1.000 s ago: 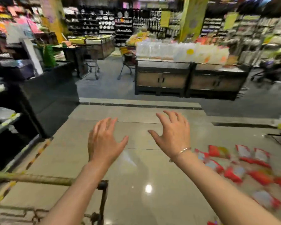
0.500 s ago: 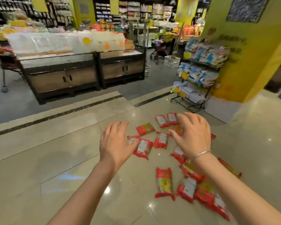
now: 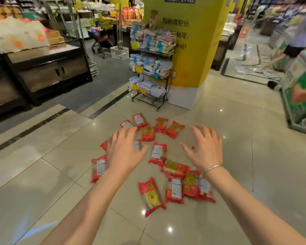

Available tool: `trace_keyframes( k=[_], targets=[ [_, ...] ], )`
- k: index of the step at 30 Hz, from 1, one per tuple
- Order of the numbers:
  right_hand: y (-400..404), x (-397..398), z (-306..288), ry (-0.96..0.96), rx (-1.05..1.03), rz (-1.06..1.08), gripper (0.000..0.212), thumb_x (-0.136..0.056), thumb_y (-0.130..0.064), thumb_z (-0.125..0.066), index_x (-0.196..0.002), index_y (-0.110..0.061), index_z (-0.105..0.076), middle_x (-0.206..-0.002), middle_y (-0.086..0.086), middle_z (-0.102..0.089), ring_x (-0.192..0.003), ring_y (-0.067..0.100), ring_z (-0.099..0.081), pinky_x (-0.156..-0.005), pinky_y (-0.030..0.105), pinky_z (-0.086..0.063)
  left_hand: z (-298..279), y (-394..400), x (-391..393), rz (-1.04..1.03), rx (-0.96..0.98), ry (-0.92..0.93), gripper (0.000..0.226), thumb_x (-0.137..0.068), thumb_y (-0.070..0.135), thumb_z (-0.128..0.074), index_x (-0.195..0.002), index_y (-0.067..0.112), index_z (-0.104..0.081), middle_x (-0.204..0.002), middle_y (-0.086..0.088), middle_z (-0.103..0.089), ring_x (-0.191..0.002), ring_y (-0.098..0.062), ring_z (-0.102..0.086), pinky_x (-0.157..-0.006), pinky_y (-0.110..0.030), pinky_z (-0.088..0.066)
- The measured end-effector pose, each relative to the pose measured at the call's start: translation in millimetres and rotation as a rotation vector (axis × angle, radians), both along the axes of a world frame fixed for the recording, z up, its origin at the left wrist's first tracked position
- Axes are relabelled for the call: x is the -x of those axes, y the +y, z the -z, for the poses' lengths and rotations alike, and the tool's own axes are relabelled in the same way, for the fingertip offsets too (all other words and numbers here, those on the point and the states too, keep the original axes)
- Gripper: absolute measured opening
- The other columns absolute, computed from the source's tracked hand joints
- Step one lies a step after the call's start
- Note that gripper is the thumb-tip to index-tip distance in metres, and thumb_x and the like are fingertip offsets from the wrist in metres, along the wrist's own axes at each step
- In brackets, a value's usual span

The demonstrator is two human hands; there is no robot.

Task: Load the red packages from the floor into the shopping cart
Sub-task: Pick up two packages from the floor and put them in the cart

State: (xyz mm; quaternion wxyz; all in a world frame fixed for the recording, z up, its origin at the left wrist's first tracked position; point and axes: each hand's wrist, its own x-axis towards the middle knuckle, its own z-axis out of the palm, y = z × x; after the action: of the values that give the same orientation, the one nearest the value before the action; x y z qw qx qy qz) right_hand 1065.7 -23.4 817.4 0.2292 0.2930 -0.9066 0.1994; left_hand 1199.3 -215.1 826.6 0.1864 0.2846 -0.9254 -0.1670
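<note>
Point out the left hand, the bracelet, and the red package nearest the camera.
left hand (image 3: 125,152): head view, back of hand.
bracelet (image 3: 212,168): head view, band across right wrist.
nearest red package (image 3: 151,196): head view, its middle.

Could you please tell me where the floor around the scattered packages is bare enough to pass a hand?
Bare beige tile floor lies left of the scattered red plastic packages, and right of them beyond the right hand. The patch between both hands is crowded.

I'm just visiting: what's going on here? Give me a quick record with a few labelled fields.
place: shop aisle, glossy tiled floor
goods: red packages scattered on the floor
left hand: open, empty, fingers spread above the packages
right hand: open, empty, bracelet on the wrist
behind: wire rack against a yellow pillar
shopping cart: not in view
</note>
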Motion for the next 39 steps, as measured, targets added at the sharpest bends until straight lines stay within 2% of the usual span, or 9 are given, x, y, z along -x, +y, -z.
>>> trace_keyframes(
  k=[4,8,11,17,20,24,28,33,39],
  targets=[
    [-1.7,36.1,16.5,-0.04,-0.057,0.056,0.059,-0.074,-0.053,-0.051,-0.118,-0.017,-0.067,-0.116,0.013,-0.066,-0.107,0.04,-0.058,-0.092,0.052,-0.048,16.4,-6.6,49.3,0.046,-0.012,-0.021,0.068,-0.082,0.049,-0.061,-0.143,0.025,-0.042,-0.147,0.0,-0.043,-0.135,-0.024,-0.036,-0.108,-0.043,-0.036],
    [-12.2,87.4,35.9,-0.126,-0.108,0.067,0.058,-0.075,-0.05,-0.054,-0.123,-0.018,-0.064,-0.121,0.013,-0.063,-0.114,0.04,-0.054,-0.097,0.052,-0.045,36.8,-15.9,103.6,0.046,-0.018,-0.046,0.068,-0.082,0.049,-0.063,-0.142,0.025,-0.044,-0.145,-0.003,-0.046,-0.133,-0.027,-0.038,-0.107,-0.049,-0.037],
    [-23.3,134.3,53.5,-0.152,-0.135,0.033,0.063,-0.074,-0.054,-0.043,-0.119,-0.017,-0.065,-0.119,0.014,-0.065,-0.111,0.041,-0.055,-0.095,0.052,-0.046,55.9,-24.2,145.1,0.017,-0.039,-0.04,0.068,-0.079,0.045,-0.068,-0.141,0.022,-0.047,-0.14,-0.007,-0.05,-0.129,-0.032,-0.043,-0.104,-0.051,-0.04],
    [-48.3,219.8,105.3,-0.249,-0.253,-0.059,0.06,-0.075,-0.044,-0.074,-0.126,-0.016,-0.062,-0.128,0.016,-0.06,-0.118,0.041,-0.05,-0.098,0.051,-0.041,109.2,-38.9,205.2,-0.108,-0.131,-0.084,0.065,-0.077,0.046,-0.066,-0.132,0.013,-0.055,-0.137,-0.015,-0.052,-0.127,-0.039,-0.045,-0.102,-0.053,-0.041],
    [-61.4,244.7,140.4,-0.31,-0.283,-0.082,0.06,-0.075,-0.044,-0.075,-0.127,-0.017,-0.062,-0.13,0.016,-0.058,-0.121,0.042,-0.049,-0.099,0.053,-0.042,144.0,-45.0,222.4,-0.167,-0.176,-0.15,0.066,-0.077,0.043,-0.073,-0.133,0.013,-0.054,-0.14,-0.015,-0.049,-0.13,-0.037,-0.042,-0.103,-0.051,-0.04],
    [-74.7,266.9,200.0,-0.372,-0.323,-0.092,0.061,-0.075,-0.045,-0.077,-0.127,-0.016,-0.062,-0.128,0.018,-0.058,-0.119,0.044,-0.051,-0.096,0.056,-0.044,196.7,-56.3,240.6,-0.198,-0.243,-0.274,0.072,-0.08,0.047,-0.068,-0.141,0.017,-0.045,-0.146,-0.014,-0.043,-0.136,-0.035,-0.036,-0.109,-0.05,-0.035],
    [-88.5,281.1,275.3,-0.427,-0.333,-0.078,0.058,-0.071,-0.04,-0.08,-0.121,-0.016,-0.065,-0.121,0.018,-0.062,-0.113,0.044,-0.055,-0.093,0.056,-0.046,272.5,-70.2,256.2,-0.178,-0.245,-0.269,0.073,-0.074,0.051,-0.065,-0.135,0.012,-0.054,-0.138,-0.018,-0.052,-0.126,-0.039,-0.047,-0.1,-0.054,-0.044],
    [-103.0,295.3,404.0,-0.488,-0.377,-0.074,0.06,-0.075,-0.042,-0.077,-0.127,-0.015,-0.063,-0.127,0.018,-0.059,-0.117,0.042,-0.051,-0.092,0.054,-0.045,405.1,-90.6,270.1,-0.148,-0.253,-0.328,0.071,-0.077,0.045,-0.075,-0.136,0.012,-0.052,-0.14,-0.018,-0.051,-0.128,-0.039,-0.046,-0.097,-0.051,-0.044],
    [-109.9,301.0,599.3,-0.532,-0.383,0.004,0.064,-0.08,-0.054,-0.049,-0.13,-0.015,-0.058,-0.128,0.019,-0.058,-0.118,0.044,-0.05,-0.095,0.057,-0.044,609.0,-105.7,270.6,-0.066,-0.241,-0.429,0.073,-0.073,0.035,-0.079,-0.135,0.007,-0.052,-0.136,-0.023,-0.053,-0.125,-0.044,-0.048,-0.096,-0.055,-0.045]
  ],
)
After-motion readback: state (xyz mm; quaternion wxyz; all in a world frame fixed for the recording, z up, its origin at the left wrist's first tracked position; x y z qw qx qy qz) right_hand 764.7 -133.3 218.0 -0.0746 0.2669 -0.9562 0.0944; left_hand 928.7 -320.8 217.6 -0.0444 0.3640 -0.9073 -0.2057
